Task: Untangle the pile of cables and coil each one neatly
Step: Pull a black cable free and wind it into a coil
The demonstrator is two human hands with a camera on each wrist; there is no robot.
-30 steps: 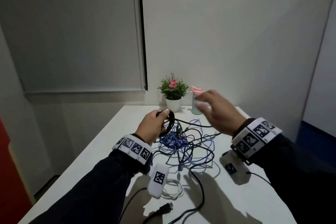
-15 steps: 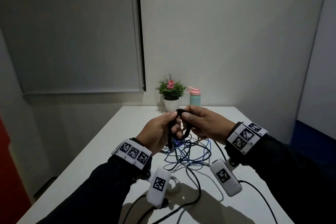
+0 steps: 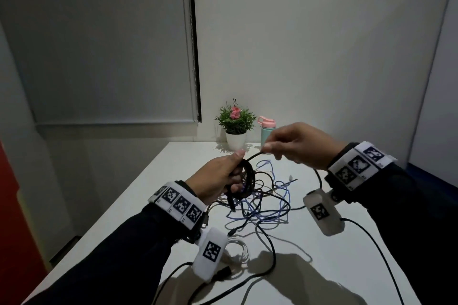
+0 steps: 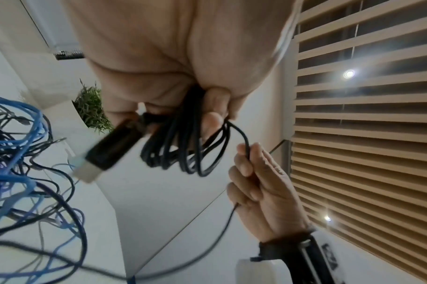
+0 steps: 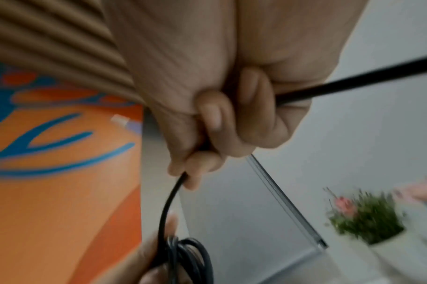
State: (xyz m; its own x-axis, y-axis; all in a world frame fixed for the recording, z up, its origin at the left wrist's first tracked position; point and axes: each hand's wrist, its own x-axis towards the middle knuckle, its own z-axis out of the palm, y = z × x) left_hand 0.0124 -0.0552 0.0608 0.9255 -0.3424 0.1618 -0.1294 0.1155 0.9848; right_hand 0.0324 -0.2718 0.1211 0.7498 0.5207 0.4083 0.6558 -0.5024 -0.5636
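Note:
My left hand (image 3: 224,174) grips a coil of black cable (image 3: 247,178) above the table, loops hanging from the curled fingers (image 4: 213,123); a black USB plug (image 4: 105,153) dangles from the same bundle. My right hand (image 3: 290,145) pinches the free run of that black cable (image 3: 255,156) just right of the coil, and the strand passes through its fist (image 5: 222,134) and trails down to the table. Below both hands lies a tangle of blue and black cables (image 3: 262,203).
On the white table (image 3: 153,195), a coiled white cable (image 3: 239,250) lies near the front beside a black plug (image 3: 223,273). A potted plant (image 3: 235,126) and a mint bottle with a pink lid (image 3: 267,130) stand at the back edge against the wall.
My right hand came to the coil, took the free strand, then pulled up and to the right. The left hand keeps its hold on the coil.

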